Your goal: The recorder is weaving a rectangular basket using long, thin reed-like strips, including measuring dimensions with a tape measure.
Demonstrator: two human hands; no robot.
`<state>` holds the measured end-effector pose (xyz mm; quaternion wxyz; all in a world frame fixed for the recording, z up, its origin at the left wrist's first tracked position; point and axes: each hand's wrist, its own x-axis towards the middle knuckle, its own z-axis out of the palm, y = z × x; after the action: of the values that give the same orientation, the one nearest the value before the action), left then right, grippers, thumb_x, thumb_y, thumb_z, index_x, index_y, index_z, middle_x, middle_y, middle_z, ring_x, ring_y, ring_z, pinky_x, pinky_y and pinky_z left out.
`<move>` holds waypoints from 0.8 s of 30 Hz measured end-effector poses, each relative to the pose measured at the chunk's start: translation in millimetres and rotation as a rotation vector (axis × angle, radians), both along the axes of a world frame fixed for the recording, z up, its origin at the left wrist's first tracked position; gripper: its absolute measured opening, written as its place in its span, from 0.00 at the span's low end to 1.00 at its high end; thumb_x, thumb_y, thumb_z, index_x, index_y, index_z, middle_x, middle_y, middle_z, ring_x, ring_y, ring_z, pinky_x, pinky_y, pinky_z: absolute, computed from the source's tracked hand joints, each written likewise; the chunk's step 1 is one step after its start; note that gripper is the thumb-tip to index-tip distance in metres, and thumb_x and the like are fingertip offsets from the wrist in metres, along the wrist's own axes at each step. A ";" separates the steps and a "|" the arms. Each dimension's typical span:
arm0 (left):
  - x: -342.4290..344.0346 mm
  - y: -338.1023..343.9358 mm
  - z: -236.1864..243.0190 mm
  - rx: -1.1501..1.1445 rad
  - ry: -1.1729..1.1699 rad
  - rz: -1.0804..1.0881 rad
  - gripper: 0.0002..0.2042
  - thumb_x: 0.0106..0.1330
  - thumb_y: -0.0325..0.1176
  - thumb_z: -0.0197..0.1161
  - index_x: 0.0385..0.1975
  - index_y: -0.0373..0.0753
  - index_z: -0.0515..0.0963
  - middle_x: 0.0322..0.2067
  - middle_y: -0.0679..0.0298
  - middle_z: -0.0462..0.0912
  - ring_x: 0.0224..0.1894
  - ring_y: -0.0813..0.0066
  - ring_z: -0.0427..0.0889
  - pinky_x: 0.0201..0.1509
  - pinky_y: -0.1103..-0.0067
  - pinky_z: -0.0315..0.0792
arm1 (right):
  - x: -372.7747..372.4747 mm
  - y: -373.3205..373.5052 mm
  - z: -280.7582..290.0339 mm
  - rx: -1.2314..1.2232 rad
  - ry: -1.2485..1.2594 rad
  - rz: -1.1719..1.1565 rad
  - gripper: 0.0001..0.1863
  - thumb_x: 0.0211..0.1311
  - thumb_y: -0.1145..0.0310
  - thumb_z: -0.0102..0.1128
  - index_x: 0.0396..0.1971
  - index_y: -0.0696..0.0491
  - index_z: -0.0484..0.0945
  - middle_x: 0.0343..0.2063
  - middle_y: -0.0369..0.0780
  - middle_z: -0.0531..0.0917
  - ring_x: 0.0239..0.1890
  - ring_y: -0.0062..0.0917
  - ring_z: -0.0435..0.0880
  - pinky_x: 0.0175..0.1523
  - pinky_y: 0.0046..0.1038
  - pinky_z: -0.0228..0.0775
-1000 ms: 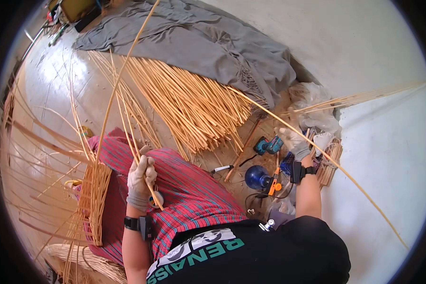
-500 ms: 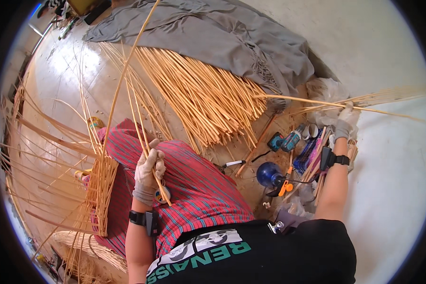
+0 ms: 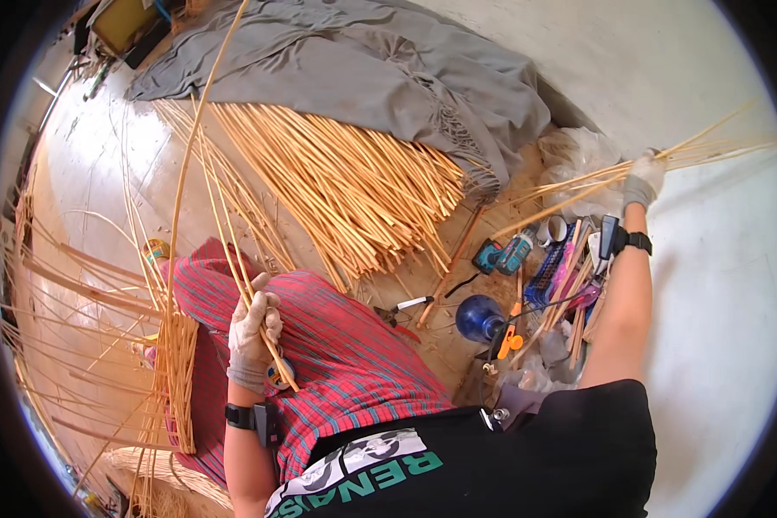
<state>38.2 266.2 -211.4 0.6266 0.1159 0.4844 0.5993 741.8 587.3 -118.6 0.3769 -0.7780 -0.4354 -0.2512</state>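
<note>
My left hand [image 3: 255, 335], in a pale work glove, is closed round a couple of thin rattan canes [image 3: 290, 381] above my lap. Their long ends rise up and away past my knee. Out at the far right, beside the white wall, my gloved right hand [image 3: 646, 178] grips a rattan cane [image 3: 544, 211] that slants upward to the right. Thinner canes fan out around that hand, and I cannot tell how many it holds. To the left stands a partly woven basket [image 3: 177, 371] with long stakes spreading outward. A tape roll [image 3: 276, 376] sits behind my left hand's canes.
A large bundle of canes [image 3: 345, 190] lies ahead, partly under a grey cloth [image 3: 363, 69]. Near my right arm are a cordless drill [image 3: 514, 250], a blue spray bottle [image 3: 478, 318], orange-handled cutters [image 3: 510, 341] and plastic bags [image 3: 583, 160]. A checked red cloth [image 3: 354, 337] covers my legs.
The cane at my right hand has swung from nearly level to a steeper slant, its near end lower. My right hand is slightly higher and further right; my left keeps its hold.
</note>
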 end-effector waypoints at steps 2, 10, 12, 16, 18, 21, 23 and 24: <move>1.3 1.6 0.2 0.006 0.029 -0.011 0.22 0.80 0.33 0.57 0.68 0.32 0.68 0.37 0.62 0.82 0.21 0.86 0.73 0.20 0.88 0.70 | -4.7 7.6 -17.8 -0.123 0.077 -0.018 0.24 0.73 0.52 0.50 0.48 0.61 0.76 0.41 0.62 0.84 0.45 0.59 0.84 0.52 0.52 0.75; -1.0 0.4 -3.6 0.006 0.029 -0.021 0.20 0.80 0.31 0.56 0.67 0.33 0.69 0.37 0.62 0.83 0.21 0.86 0.74 0.20 0.87 0.71 | -23.7 52.4 -52.8 -0.219 0.152 0.039 0.26 0.74 0.51 0.50 0.52 0.61 0.75 0.44 0.60 0.85 0.49 0.58 0.84 0.54 0.51 0.75; -1.7 -0.3 -5.2 0.003 0.035 -0.010 0.20 0.80 0.31 0.56 0.68 0.33 0.69 0.37 0.62 0.83 0.21 0.86 0.74 0.20 0.87 0.71 | -9.9 61.4 -34.7 -0.217 0.156 0.001 0.26 0.74 0.50 0.51 0.54 0.61 0.75 0.45 0.60 0.85 0.51 0.57 0.84 0.55 0.51 0.75; -0.9 0.2 -4.3 0.018 -0.003 -0.009 0.20 0.80 0.32 0.57 0.67 0.34 0.69 0.37 0.62 0.83 0.22 0.86 0.74 0.21 0.88 0.72 | 40.9 65.9 -20.3 -0.392 0.464 -0.078 0.25 0.72 0.52 0.55 0.53 0.59 0.80 0.48 0.58 0.86 0.53 0.50 0.86 0.55 0.46 0.78; 0.4 1.5 -2.2 -0.007 0.015 -0.013 0.20 0.80 0.32 0.57 0.68 0.34 0.68 0.37 0.62 0.82 0.23 0.86 0.75 0.22 0.88 0.73 | 61.3 61.5 -33.3 -0.539 0.251 -0.228 0.24 0.71 0.52 0.56 0.52 0.58 0.82 0.49 0.56 0.86 0.54 0.46 0.87 0.54 0.44 0.80; 2.8 2.2 0.6 -0.028 0.043 -0.010 0.22 0.79 0.33 0.58 0.69 0.35 0.68 0.37 0.68 0.78 0.22 0.89 0.69 0.22 0.89 0.67 | 40.5 48.6 -66.7 -1.104 -0.226 -0.220 0.20 0.70 0.54 0.60 0.47 0.55 0.86 0.47 0.49 0.89 0.47 0.41 0.89 0.48 0.41 0.82; 3.2 2.4 0.8 -0.005 0.028 -0.026 0.23 0.79 0.34 0.59 0.69 0.34 0.66 0.37 0.65 0.79 0.24 0.88 0.73 0.23 0.88 0.71 | -23.9 32.1 -85.1 -1.446 -0.685 0.271 0.17 0.69 0.56 0.62 0.43 0.53 0.88 0.45 0.45 0.90 0.43 0.38 0.91 0.44 0.39 0.83; 1.9 2.3 1.2 0.006 0.002 -0.007 0.24 0.79 0.34 0.59 0.69 0.33 0.66 0.37 0.63 0.80 0.24 0.87 0.76 0.23 0.88 0.73 | -67.0 17.9 -85.8 -1.299 0.030 0.418 0.18 0.68 0.53 0.65 0.38 0.54 0.87 0.39 0.43 0.90 0.35 0.33 0.89 0.38 0.35 0.81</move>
<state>40.1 268.4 -210.2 0.6279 0.1199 0.4829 0.5985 674.8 605.2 -204.4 -0.1199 -0.7495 -0.6336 0.1498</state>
